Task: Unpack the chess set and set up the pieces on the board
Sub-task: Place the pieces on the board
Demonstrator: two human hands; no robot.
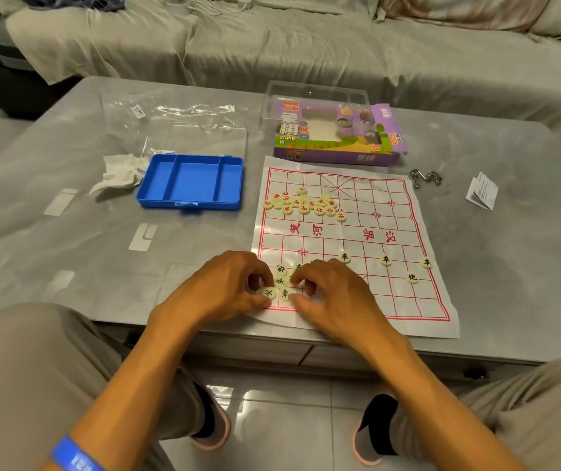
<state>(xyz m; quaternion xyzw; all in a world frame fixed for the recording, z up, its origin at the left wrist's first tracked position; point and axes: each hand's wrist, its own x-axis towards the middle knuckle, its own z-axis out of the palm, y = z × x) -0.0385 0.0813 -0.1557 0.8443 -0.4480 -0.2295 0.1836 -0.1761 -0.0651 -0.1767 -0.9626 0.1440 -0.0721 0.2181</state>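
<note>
A white paper xiangqi board (384, 232) with red lines lies on the grey table. Several red-lettered pieces (306, 203) are heaped on its far left part. Black-lettered pieces (281, 287) cluster at the near left corner, and a few more black pieces (385, 260) stand spread along the right half. My left hand (224, 287) and my right hand (333, 290) hover over the near cluster with curled fingers touching the pieces. Whether either hand pinches one piece is unclear.
An empty blue plastic case (190, 181) sits left of the board, beside a crumpled tissue (119, 173) and a clear plastic bag (177, 120). The purple game box (337, 137) stands behind the board. A metal puzzle (425, 178) and a leaflet (481, 192) lie to the right.
</note>
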